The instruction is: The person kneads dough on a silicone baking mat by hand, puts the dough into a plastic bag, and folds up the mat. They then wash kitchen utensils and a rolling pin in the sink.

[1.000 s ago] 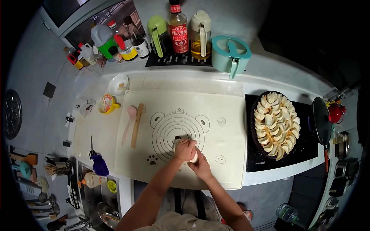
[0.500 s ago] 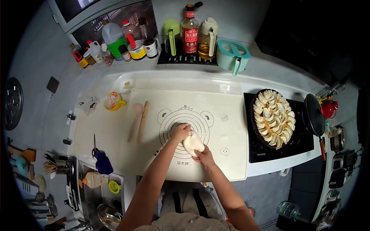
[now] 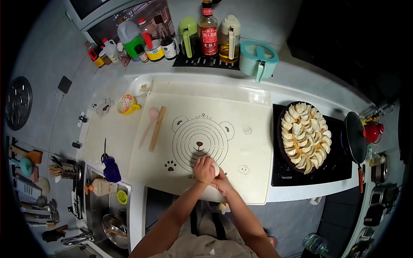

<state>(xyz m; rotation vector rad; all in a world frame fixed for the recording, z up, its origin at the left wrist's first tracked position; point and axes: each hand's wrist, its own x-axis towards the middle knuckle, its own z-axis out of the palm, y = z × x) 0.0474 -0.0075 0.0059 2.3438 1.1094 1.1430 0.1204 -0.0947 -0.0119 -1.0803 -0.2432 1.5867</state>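
Note:
A lump of pale dough (image 3: pixel 216 169) is on the bear-printed mat (image 3: pixel 254 150), near its front edge and mostly covered by my hands. My left hand (image 3: pixel 205 169) presses over the dough from the left, its fingers wrapped on top. On the right side my right hand (image 3: pixel 223 183) grips the lower part of the dough, close beside the left. A wooden rolling pin (image 3: pixel 157 129) and a pink spoon (image 3: pixel 149 127) lie on the mat's left part.
At the right, a round tray of dumplings (image 3: pixel 304 137) sits on the black cooktop (image 3: pixel 284 178), beside a pan (image 3: pixel 356 136). Bottles and a teal container (image 3: pixel 258 60) line the back. A yellow cup (image 3: pixel 127 104) and scissors (image 3: pixel 104 157) are left, near the sink (image 3: pixel 97 206).
The dough, spread between my hands half a second ago, is now bunched under them. Both hands have come together and moved toward the mat's front edge.

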